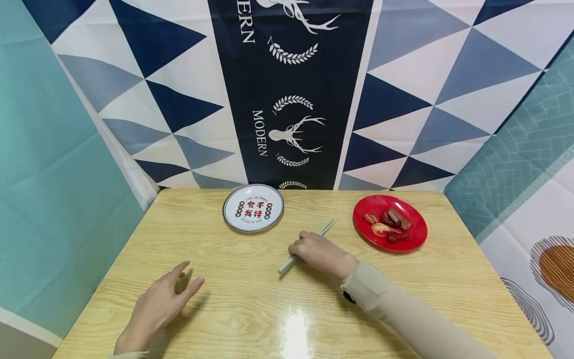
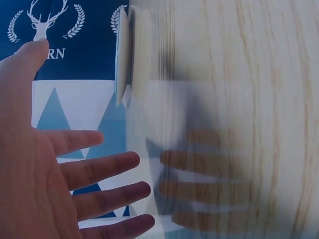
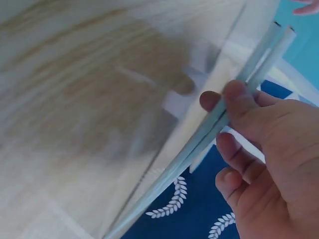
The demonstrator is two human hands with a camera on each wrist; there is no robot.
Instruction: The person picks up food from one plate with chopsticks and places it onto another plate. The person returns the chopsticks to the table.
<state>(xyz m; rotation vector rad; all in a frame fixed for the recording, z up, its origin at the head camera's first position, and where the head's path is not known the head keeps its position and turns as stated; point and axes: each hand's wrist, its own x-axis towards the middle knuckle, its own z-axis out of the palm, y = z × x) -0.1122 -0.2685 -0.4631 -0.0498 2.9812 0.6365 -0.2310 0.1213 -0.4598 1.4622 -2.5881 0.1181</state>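
Note:
My right hand (image 1: 319, 253) pinches a pair of pale green chopsticks (image 1: 285, 268) between thumb and fingers, low over the middle of the table. In the right wrist view the two chopsticks (image 3: 174, 167) lie side by side under the thumb, slightly spread at their thick ends. My left hand (image 1: 157, 304) hovers over the front left of the table with fingers spread and nothing in it; the left wrist view shows its straight fingers (image 2: 107, 167). Beyond the hands, a white plate (image 1: 233, 212) with a dark rim and red and green lettering sits at the back.
At the back right, a red plate (image 1: 367, 202) holds several pieces of food, some like meat and a shrimp. The wooden table (image 1: 242, 319) is glossy and reflects light. A patterned cloth (image 1: 188, 94) with triangles and deer hangs behind its far edge.

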